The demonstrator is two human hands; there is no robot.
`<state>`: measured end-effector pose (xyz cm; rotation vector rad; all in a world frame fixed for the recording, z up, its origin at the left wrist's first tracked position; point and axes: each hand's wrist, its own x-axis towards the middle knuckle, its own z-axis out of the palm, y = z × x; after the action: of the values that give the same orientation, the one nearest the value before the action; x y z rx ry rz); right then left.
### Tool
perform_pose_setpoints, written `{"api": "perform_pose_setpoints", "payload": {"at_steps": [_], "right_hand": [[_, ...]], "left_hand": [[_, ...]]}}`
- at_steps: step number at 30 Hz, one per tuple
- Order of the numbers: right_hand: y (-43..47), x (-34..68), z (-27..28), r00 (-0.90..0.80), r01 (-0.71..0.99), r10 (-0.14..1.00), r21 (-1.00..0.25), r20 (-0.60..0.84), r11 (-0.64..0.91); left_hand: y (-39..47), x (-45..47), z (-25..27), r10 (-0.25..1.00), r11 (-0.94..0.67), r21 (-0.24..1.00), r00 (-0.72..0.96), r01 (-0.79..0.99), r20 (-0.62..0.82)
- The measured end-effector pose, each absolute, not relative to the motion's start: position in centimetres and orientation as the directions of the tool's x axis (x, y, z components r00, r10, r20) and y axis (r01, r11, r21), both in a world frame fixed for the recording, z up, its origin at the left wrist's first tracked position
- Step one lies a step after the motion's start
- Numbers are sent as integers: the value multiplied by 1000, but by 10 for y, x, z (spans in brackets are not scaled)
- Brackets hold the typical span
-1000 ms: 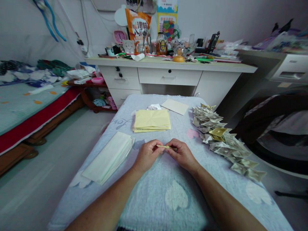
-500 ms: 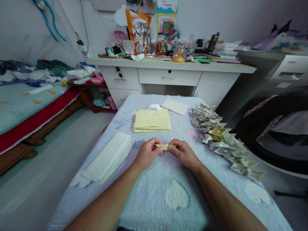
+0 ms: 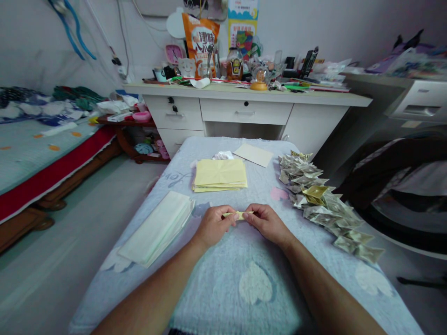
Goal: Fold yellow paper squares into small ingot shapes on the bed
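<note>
Between my two hands is a small piece of folded yellow paper (image 3: 240, 215), held level over the cloth-covered table (image 3: 216, 279). My left hand (image 3: 215, 224) pinches its left end, and my right hand (image 3: 264, 221) pinches the right end. Fingers hide both ends of the fold. Just beyond the hands lies a stack of yellow paper sheets (image 3: 220, 174). To the left is a slanted stack of pale, long folded paper (image 3: 159, 228). Rows of folded paper pieces (image 3: 324, 209), mostly silvery with a gold one, rest along the right side.
A cream card (image 3: 253, 154) and a crumpled white wrapper (image 3: 223, 155) lie at the table's far end. Behind stands a white desk (image 3: 244, 109) crowded with jars and packets. A bed (image 3: 52, 153) is at left, a washing machine (image 3: 401, 186) at right.
The folded yellow paper looks flatter and narrower than before. My left hand has shifted slightly downward, its fingers changing position on the paper; my right hand has barely moved.
</note>
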<state>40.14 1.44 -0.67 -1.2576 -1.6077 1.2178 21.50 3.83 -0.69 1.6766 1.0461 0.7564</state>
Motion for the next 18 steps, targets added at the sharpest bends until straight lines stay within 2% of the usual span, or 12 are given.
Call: {"api": "perform_pose_setpoints", "payload": {"at_steps": [10, 14, 18], "right_hand": [[16, 406, -11, -298, 191, 954, -981, -31, 28], [17, 407, -10, -318, 194, 946, -981, -66, -3], [17, 407, -10, -263, 202, 963, -979, -57, -3]], "left_hand": [[41, 215, -10, 908, -87, 961, 419, 264, -33], [40, 214, -9, 912, -118, 949, 410, 292, -13], [40, 214, -7, 916, -148, 933, 402, 329, 4]]}}
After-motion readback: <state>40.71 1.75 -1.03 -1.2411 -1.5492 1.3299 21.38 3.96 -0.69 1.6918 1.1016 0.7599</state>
